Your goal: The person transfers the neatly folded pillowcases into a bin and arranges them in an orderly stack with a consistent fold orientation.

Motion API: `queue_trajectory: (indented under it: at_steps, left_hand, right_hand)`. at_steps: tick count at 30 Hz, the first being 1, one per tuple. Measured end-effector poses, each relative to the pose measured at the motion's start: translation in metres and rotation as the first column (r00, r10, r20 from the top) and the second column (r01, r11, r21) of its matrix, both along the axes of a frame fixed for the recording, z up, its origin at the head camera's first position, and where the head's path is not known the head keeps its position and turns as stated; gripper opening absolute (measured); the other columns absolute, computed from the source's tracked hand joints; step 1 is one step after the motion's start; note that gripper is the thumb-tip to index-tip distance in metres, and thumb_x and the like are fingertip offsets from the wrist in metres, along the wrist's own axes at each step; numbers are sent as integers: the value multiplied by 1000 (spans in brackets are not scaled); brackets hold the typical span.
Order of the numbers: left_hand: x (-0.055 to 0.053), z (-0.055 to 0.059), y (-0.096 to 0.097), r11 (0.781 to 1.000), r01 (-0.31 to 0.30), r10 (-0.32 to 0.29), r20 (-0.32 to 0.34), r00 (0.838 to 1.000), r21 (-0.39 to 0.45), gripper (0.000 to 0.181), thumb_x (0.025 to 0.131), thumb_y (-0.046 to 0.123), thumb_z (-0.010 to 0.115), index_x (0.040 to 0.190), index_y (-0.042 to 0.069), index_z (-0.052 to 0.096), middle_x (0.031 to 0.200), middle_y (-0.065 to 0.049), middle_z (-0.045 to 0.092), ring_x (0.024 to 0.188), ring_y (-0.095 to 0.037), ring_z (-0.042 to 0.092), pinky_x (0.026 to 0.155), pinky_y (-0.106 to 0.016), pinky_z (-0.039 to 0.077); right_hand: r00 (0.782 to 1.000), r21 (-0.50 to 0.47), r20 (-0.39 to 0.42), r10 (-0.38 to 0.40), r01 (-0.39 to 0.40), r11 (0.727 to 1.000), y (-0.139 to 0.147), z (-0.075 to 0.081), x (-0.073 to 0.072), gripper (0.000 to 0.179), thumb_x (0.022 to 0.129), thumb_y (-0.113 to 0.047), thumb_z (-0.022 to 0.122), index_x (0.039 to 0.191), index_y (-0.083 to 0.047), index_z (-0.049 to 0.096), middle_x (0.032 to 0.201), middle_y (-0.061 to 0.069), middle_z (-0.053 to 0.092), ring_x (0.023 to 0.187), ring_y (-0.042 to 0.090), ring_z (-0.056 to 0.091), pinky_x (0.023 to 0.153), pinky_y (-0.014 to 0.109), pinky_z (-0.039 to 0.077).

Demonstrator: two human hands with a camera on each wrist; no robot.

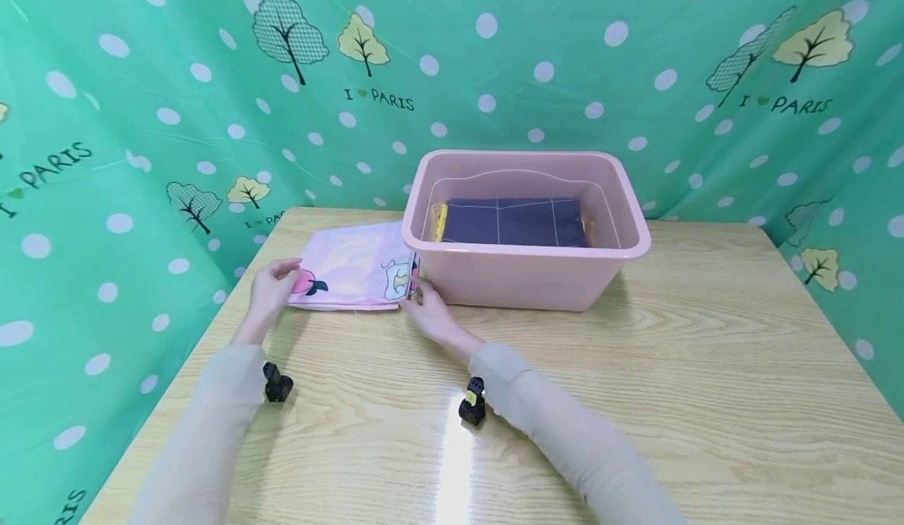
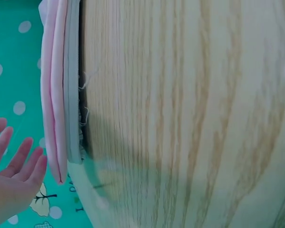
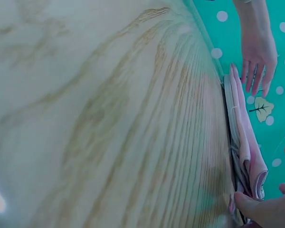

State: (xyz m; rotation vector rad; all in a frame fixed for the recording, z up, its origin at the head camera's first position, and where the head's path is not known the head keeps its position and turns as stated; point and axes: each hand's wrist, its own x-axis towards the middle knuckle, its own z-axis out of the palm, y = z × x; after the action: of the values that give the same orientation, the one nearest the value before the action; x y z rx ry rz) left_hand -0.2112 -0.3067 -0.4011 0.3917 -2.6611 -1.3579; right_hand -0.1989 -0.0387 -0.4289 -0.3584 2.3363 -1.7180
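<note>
A folded pink cloth (image 1: pixel 353 262), printed with a peach and a cartoon figure, lies flat on the table's left part. Side on, the left wrist view shows its pink folds (image 2: pixel 54 95) stacked over a grey layer (image 2: pixel 72 85) with loose threads. My left hand (image 1: pixel 271 286) hovers at the cloth's left edge, its fingers loosely bent and apart. At the near right corner is my right hand (image 1: pixel 429 311), a fingertip touching the edge of the lower layers in the right wrist view. Its other fingers stand off the cloth, partly out of frame.
Right beside the cloth stands a pink plastic bin (image 1: pixel 526 278). Inside it lies a folded dark blue checked fabric (image 1: pixel 526 223), with something yellow (image 1: pixel 441 223) at its left end. A green printed curtain (image 1: pixel 494 62) hangs behind the wooden table (image 1: pixel 706 368).
</note>
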Motion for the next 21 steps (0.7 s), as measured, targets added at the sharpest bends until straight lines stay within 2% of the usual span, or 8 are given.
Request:
queue_trajectory:
  at_steps: [2, 5, 9, 15, 21]
  left_hand:
    - [-2, -1, -2, 1000, 21, -21, -6, 1000, -10, 37, 92, 15, 39, 125, -3, 46, 126, -23, 45, 116, -32, 40, 96, -41, 34]
    - [-5, -6, -4, 1000, -10, 9, 20, 1000, 15, 37, 92, 18, 42, 125, 2, 48, 127, -19, 45, 117, -28, 40, 97, -39, 33]
    - [-9, -10, -8, 1000, -21, 20, 38, 999, 23, 39, 91, 19, 44, 126, 2, 47, 131, -18, 41, 122, -30, 35, 101, -40, 29]
    - [-11, -11, -14, 999, 40, -40, 14, 999, -28, 39, 90, 16, 45, 124, -5, 47, 134, -24, 35, 120, -41, 34, 99, -44, 29]
    - [-16, -17, -17, 999, 46, -45, 46, 998, -8, 41, 91, 17, 45, 126, -4, 45, 134, -25, 33, 120, -40, 36, 99, -44, 30]
  right_hand:
    - [1000, -3, 5, -8, 8, 1000, -2, 0, -1, 53, 90, -13, 48, 137, 0, 27, 138, 19, 31, 123, 31, 34, 100, 36, 30]
    - [999, -22, 23, -23, 23, 999, -4, 0, -3, 54, 89, -12, 49, 137, 0, 26, 138, 19, 30, 125, 30, 31, 102, 35, 28]
    - [999, -4, 37, -40, 40, 999, -7, 1, -6, 56, 89, -15, 49, 138, -2, 24, 141, 16, 26, 129, 26, 26, 104, 33, 23]
    - [998, 62, 13, -55, 54, 997, -13, -1, -14, 56, 90, -18, 48, 139, -3, 23, 143, 14, 24, 131, 23, 21, 106, 32, 17]
    - [997, 67, -16, -70, 71, 995, -19, -2, -20, 60, 89, -16, 50, 138, 0, 21, 143, 15, 24, 131, 23, 20, 106, 30, 17]
